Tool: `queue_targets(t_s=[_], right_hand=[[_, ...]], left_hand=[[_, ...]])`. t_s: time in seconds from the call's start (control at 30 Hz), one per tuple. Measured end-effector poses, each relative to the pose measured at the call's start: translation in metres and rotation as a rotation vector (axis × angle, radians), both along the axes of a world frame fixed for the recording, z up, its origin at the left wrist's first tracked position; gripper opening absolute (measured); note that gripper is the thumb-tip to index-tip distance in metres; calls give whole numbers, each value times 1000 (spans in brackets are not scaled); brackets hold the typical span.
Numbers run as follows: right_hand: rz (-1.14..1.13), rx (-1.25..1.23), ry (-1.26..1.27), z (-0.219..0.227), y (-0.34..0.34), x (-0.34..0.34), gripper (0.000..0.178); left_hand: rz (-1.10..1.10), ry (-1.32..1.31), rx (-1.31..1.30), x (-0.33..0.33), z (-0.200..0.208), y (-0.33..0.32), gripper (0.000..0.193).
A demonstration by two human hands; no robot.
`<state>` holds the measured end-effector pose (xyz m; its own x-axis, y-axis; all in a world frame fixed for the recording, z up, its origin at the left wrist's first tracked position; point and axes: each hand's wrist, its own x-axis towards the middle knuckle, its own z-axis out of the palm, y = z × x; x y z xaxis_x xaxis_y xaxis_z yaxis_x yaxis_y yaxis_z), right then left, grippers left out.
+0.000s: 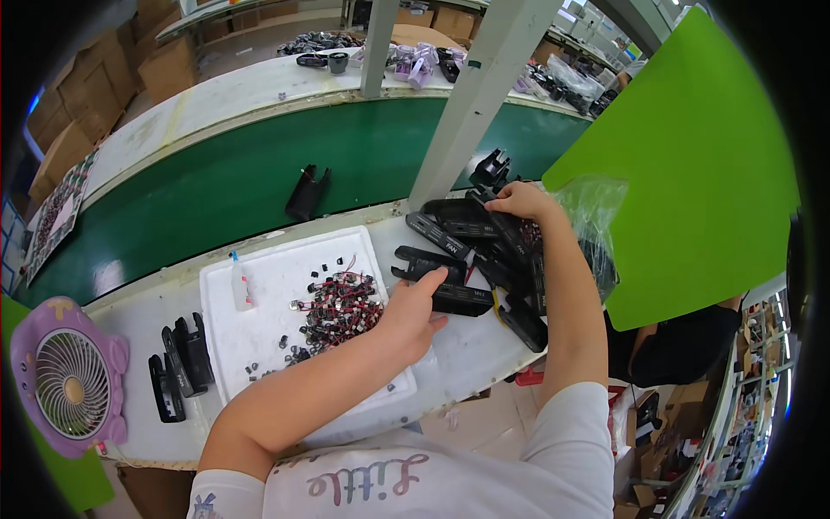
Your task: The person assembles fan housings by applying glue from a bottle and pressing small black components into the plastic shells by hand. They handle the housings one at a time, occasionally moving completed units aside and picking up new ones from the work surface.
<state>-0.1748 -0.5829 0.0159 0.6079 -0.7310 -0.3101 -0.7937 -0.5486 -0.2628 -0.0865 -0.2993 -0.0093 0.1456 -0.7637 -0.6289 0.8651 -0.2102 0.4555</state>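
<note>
My left hand (413, 318) is closed on a black plastic housing (462, 298), thumb on top, over the right part of the bench. Farther right and away from me, my right hand (521, 201) pinches the end of another black housing (500, 221) in the heap. Several more black housings (526, 323) lie loosely piled around and between both hands. Left of my left hand, a white foam tray (226, 333) carries a heap of small black parts with red and black wires (339, 310) and a small white bottle with a blue tip (240, 284).
A purple fan (73, 389) stands at the left, beside several black housings (183, 355). Beyond the bench runs a green belt (216, 186) with one housing (307, 194) on it. A white post (462, 108) rises behind the pile; a green panel (692, 173) and clear plastic bag (595, 212) flank my right arm.
</note>
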Motion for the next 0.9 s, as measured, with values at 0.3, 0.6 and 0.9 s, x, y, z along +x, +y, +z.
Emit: queue_targets(t_s=[0.3, 0.6, 0.9], right_hand=[[-3, -332, -153, -29, 17, 14, 51], [-31, 39, -565, -26, 47, 21, 65], [62, 81, -511, -25, 64, 21, 69]], left_hand=[[114, 82, -139, -16, -15, -21, 93], [286, -6, -42, -29, -2, -33, 52], [330, -57, -70, -19, -19, -58, 71]])
